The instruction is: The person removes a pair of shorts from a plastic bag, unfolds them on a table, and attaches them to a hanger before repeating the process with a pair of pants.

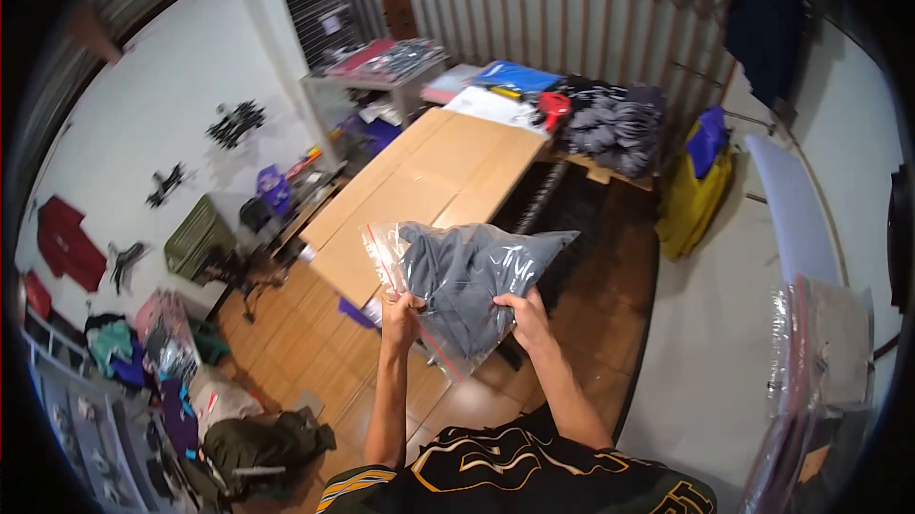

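Observation:
A clear zip-seal plastic bag [457, 290] with a folded grey garment inside is held up in front of my body, near the table's front edge. Its red-lined seal strip runs down the left side. My left hand [399, 316] grips the bag by that seal side, thumb on top. On the opposite side, my right hand [524, 317] pinches the bag with its thumb over the plastic. The fingers under the bag are hidden on both hands.
Beyond the bag stands a table with a tan cardboard-like top [410, 175]. Grey bundled cloth [615, 133], a red object [553, 111] and a blue package [518, 75] lie at its far end. Clothing piles [262, 442] are at lower left; plastic-wrapped packs [829, 342] stand at right.

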The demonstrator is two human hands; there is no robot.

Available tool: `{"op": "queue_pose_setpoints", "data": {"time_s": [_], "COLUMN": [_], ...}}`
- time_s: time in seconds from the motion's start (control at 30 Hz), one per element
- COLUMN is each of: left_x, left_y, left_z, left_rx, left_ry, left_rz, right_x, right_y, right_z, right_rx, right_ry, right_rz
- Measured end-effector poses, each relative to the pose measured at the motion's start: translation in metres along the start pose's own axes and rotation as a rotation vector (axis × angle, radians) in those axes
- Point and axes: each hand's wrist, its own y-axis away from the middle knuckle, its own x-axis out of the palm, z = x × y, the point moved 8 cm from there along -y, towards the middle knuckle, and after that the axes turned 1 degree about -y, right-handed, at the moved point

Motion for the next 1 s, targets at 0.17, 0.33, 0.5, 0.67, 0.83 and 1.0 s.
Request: {"op": "queue_pose_setpoints", "data": {"time_s": [0.17,0.33,0.5,0.67,0.83,1.0], "left_x": [-0.167,-0.233,-0.265,-0.251,-0.258,-0.285], "left_y": [0.034,0.078,0.075,0.031,-0.042,-0.114], "left_z": [-0.029,-0.041,-0.025,-0.039,-0.033,-0.008], "left_rx": [0.030,-0.046,-0.158,-0.153,-0.136,-0.315], "left_ry": [-0.084,-0.079,-0.002,0.015,-0.035,-0.221], "left_rz": [-0.227,-0.303,-0.263,-0.173,-0.097,-0.004], "right_x": [0.057,0.078,0.087,0.101,0.105,0.108], "right_y": [0.000,0.014,0.002,-0.029,-0.080,-0.134], "right_z": [-0.145,-0.215,-0.222,-0.217,-0.224,-0.233], "right_rx": [0.307,0.313,0.271,0.206,0.134,0.115], "right_ry": [0.136,0.170,0.213,0.217,0.183,0.182], "right_rz": [0.014,0.006,-0.018,-0.070,-0.150,-0.237]}}
